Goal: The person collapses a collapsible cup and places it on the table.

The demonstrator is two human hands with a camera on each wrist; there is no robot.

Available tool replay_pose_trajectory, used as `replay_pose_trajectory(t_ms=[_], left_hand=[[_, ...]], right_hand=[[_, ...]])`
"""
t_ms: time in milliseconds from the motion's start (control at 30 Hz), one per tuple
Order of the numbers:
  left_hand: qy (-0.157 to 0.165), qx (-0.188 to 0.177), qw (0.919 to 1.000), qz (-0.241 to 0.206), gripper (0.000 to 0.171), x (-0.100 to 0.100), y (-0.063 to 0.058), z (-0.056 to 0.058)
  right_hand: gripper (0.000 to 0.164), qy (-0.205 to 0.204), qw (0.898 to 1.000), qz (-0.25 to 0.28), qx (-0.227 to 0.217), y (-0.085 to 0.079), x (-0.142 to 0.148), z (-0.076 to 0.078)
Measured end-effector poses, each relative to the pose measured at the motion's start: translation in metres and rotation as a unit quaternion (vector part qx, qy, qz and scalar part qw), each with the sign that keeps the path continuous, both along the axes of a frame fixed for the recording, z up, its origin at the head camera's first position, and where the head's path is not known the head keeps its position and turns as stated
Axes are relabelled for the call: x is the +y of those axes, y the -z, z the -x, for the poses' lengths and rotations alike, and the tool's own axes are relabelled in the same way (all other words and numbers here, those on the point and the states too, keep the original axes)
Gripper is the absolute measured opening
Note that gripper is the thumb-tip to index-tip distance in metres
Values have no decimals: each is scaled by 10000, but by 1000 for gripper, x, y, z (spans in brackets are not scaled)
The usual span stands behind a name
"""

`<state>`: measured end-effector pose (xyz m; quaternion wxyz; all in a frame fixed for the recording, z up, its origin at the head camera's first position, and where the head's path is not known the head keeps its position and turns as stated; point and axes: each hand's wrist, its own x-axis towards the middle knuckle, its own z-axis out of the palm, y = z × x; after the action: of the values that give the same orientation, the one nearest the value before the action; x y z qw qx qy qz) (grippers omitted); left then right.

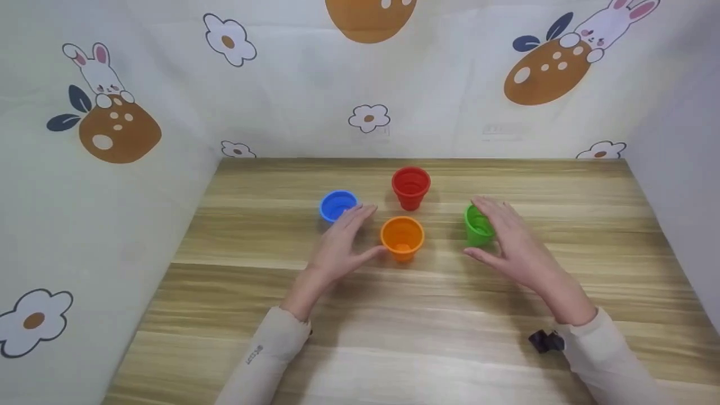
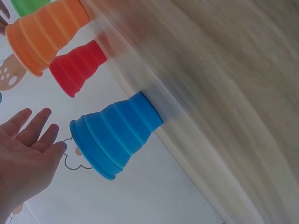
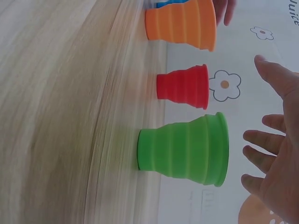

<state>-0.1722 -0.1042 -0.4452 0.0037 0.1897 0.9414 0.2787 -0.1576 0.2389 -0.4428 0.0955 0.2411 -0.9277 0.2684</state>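
My left grip (image 1: pixel 339 247) is wide, with the fingers long and the thumb held out to the side, and it holds nothing. The fingers are over the near edge of the blue, round, rubbery-looking cup (image 1: pixel 335 206), and the thumb is by the orange, round, rubbery-looking cup (image 1: pixel 402 233); I cannot tell if that thumb touches it. My right grip (image 1: pixel 518 247) is wide and holds nothing too. It is beside and above the green, round, rubbery-looking cup (image 3: pixel 180 150), and the right wrist view shows a gap between my fingers and its rim. All four cups stand upright on the light brown, stripy, wood-look tabletop (image 1: pixel 394 337), with their wide mouths up and their small bottoms down, and rings going round their sides. The blue cup is on the left, the green cup is on the right, and the orange cup is between them, closest to me. The red, round, rubbery-looking cup (image 1: pixel 411 191) is at the back, just behind the orange one, and the cups are apart from each other. My arms have a cream cloth left sleeve (image 1: pixel 261 360) with tiny writing and a cream cloth right sleeve (image 1: pixel 610 357). Behind the tabletop is a white wall cover (image 1: pixel 298 101) with flowers, bunnies and big brown-orange fruits on it
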Motion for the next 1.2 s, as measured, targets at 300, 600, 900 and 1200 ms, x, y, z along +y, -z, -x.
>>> replay_pose_trajectory(t_ms=[300,600,900,1200], left_hand=[[-70,-194,9994,-277,77,4,-2,-3],[140,-32,9988,-478,77,5,3,-2],[116,-271,9984,-481,77,9,6,-3],[164,-504,9971,-547,78,13,10,-3]], right_hand=[[87,-43,9994,4,-341,-1,-12,-1],[86,-164,9995,-66,-255,1,-22,-3],[87,-296,9991,-62,-285,5,-31,-2],[84,-429,9989,-37,-206,14,-39,0]])
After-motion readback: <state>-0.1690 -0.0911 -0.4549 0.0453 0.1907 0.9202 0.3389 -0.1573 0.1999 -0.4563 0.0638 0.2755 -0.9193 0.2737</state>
